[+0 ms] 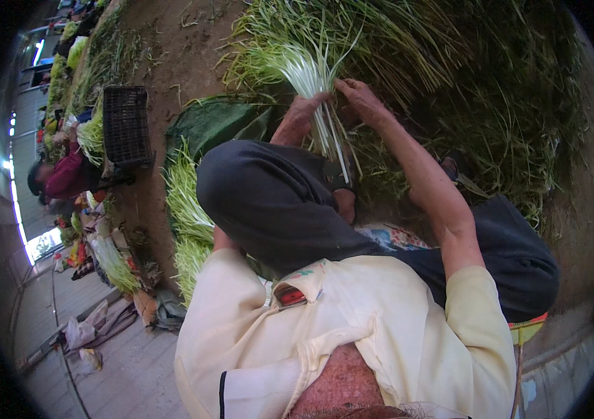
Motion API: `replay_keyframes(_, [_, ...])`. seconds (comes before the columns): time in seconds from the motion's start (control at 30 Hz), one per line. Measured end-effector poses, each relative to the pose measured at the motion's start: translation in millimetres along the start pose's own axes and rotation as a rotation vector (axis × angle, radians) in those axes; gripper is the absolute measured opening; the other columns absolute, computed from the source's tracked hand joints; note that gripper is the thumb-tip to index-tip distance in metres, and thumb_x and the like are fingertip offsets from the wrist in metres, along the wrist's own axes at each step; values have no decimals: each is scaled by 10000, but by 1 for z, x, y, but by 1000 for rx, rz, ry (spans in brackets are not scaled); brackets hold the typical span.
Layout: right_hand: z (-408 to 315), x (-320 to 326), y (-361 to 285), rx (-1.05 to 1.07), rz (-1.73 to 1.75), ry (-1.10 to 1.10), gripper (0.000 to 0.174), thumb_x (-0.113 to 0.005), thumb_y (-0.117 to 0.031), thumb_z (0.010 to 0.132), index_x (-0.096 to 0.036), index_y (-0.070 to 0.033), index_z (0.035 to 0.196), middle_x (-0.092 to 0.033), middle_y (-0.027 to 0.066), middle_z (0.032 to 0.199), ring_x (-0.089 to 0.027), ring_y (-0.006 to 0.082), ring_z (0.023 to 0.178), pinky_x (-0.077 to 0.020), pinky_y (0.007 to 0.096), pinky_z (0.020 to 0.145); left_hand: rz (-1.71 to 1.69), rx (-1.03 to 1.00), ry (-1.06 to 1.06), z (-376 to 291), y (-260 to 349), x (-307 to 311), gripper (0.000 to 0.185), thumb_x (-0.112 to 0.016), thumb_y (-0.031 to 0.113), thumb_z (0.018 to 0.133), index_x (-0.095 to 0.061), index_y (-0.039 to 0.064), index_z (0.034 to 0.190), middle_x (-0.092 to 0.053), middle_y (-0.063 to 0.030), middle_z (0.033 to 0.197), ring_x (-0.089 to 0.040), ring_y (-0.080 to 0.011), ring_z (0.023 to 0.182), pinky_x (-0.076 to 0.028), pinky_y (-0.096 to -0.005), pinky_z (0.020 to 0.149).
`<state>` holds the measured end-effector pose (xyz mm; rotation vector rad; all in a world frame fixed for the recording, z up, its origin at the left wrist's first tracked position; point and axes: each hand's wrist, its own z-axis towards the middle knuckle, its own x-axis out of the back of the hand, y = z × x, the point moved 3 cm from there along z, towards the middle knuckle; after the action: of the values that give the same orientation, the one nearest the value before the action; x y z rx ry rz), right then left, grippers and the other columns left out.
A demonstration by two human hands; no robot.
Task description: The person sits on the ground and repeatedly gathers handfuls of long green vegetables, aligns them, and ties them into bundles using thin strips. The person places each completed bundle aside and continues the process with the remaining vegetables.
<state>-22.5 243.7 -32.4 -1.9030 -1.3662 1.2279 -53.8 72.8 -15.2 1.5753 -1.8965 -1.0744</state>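
My left hand (301,116) is closed around a bunch of leafy stalks (318,125), probably garlic chives or young garlic, with white stems and yellow-green leaves. The pale lower ends hang below the fist, and the leaves fan out above it. At the bunch's right edge, the thumb and forefinger of my right hand (364,102) pinch at the thin leaves; its other fingers are partly hidden. Just beyond both hands spreads a large heap of long green stalks (396,42). Paler yellow-green stalks (189,194) lie to the left of my bent knee.
A dark green sheet (213,123) lies beside my left forearm. Loose leaf waste (496,157) covers the ground at right. Farther left stand a black plastic crate (126,125) and a co-worker (69,170) with more stalks. A printed bag (391,236) shows between my legs.
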Motion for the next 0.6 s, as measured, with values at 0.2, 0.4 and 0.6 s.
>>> replay_keyframes(0.2, [27,-7,15,22,177,41,243,-695,-296,908,-632,-84,1009,-597,-10,789,-558,115,667,-464,279,546,-76,-24,-15,-3,-4,-2,320,-696,173,911,-615,-33,1143,-659,-84,939,-640,-195,777,-524,-368,674])
replay_keyframes(0.4, [32,-6,28,-6,274,90,171,-690,-232,899,-617,-88,955,-601,10,749,-555,122,607,-471,291,535,-69,-44,-3,-3,-4,-2,298,-713,162,895,-628,-40,1098,-662,-87,908,-648,-186,750,-532,-360,656])
replay_keyframes(0.6, [38,-2,45,6,189,198,133,-665,-189,883,-610,-79,933,-598,29,746,-557,138,593,-469,293,532,-97,-63,-43,-8,-6,-5,287,-747,176,883,-651,-1,1088,-676,-65,888,-649,-182,731,-538,-368,627])
